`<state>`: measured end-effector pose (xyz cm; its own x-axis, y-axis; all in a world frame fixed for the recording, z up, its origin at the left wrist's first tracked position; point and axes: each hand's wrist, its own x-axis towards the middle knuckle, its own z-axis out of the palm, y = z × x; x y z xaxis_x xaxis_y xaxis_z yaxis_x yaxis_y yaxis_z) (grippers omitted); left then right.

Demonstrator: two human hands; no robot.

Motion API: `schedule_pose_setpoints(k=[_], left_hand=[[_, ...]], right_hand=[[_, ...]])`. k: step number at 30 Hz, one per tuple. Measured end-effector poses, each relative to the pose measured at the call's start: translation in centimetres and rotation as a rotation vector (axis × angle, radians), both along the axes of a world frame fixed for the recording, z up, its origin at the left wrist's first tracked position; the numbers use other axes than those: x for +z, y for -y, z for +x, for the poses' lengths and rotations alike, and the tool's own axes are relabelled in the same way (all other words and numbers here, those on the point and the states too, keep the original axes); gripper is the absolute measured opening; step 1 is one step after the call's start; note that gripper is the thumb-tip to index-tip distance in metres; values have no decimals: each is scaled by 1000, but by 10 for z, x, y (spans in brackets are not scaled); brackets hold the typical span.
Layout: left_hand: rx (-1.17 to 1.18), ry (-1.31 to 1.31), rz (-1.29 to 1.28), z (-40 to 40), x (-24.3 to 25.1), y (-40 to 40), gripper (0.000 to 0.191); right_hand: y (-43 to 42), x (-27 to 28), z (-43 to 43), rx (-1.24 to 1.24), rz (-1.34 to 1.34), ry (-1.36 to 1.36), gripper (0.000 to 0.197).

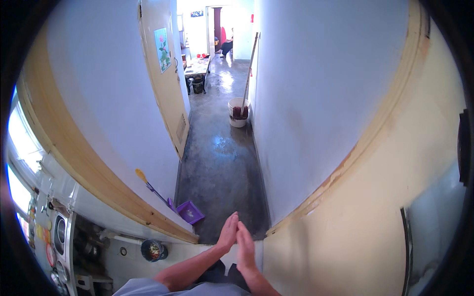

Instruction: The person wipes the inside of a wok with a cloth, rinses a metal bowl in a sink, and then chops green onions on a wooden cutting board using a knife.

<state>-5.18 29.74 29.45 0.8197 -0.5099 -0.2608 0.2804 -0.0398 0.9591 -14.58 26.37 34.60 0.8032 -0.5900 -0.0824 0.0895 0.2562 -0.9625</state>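
Note:
My left hand [228,232] and my right hand [244,246] are raised in front of my body at the lower middle, above the doorway floor. Their palms face each other and the fingers point forward, close together near the tips. No object shows in either hand; the space between the palms is mostly hidden. Beyond them on the left, a purple dustpan [190,212] lies on the dark floor against the wall. A long handle with a yellow grip [141,175] leans beside it.
A white bucket [237,121] holding a mop [249,74] stands along the right wall. An open door [163,74] lines the corridor's left side. A waste bin [152,250] stands at lower left, near a sink counter [70,236]. A person [227,46] sits in the far room.

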Motion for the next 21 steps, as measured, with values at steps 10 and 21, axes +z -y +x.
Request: schedule_pose_setpoints(k=[10, 21], left_hand=[[142, -943, -401, 60, 78, 45, 26], [-350, -727, -555, 236, 49, 51, 48]], right_hand=[[82, -44, 112, -60, -855, 5, 34], [238, -207, 140, -202, -484, -679, 33]])
